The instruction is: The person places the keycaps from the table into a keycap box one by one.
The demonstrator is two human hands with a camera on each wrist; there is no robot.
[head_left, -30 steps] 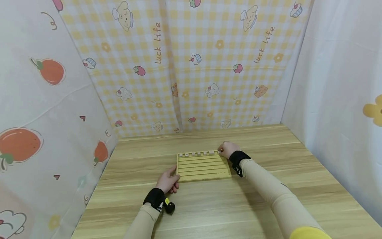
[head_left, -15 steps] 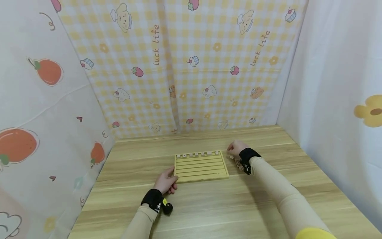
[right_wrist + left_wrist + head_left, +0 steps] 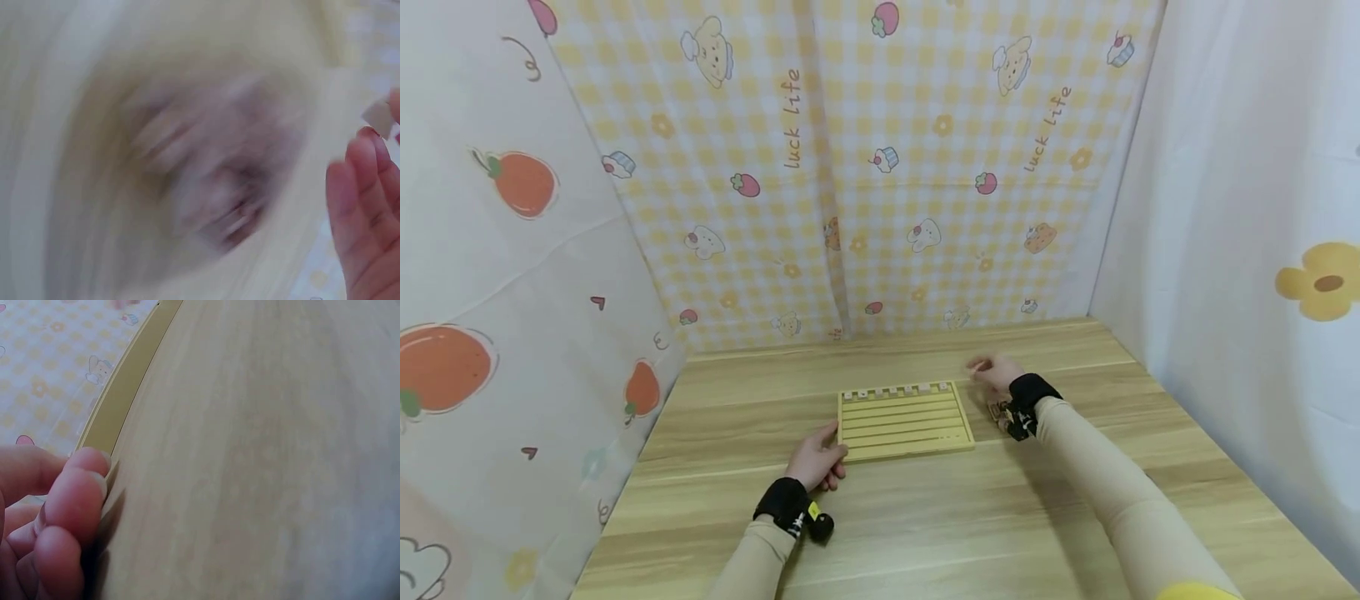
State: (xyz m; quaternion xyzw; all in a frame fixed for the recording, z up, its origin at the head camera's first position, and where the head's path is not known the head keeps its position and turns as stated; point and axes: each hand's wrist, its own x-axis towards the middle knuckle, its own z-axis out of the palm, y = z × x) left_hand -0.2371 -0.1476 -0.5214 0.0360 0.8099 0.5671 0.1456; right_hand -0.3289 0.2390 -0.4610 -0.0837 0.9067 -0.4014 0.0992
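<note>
A yellow grooved board (image 3: 904, 423) lies on the table, with several small pale tiles (image 3: 893, 392) lined along its top groove. My left hand (image 3: 817, 460) grips the board's left edge, thumb on top; in the left wrist view its curled fingers (image 3: 72, 500) are against the board's side (image 3: 119, 394). To the right of the board is my right hand (image 3: 996, 372), raised over the table. The right wrist view shows a small pale tile (image 3: 379, 117) pinched at its fingertips, partly cut off by the frame edge.
A heap of loose tiles (image 3: 212, 162), blurred in the right wrist view, lies below the right hand, beside the board. The wood-grain table (image 3: 910, 533) is bordered by a checked cloth (image 3: 895, 200) at the back and printed cloths at both sides.
My right hand has left the board's top right corner and moved right, over the loose tiles; a tile it was touching now sits in the top groove. The left hand keeps its place.
</note>
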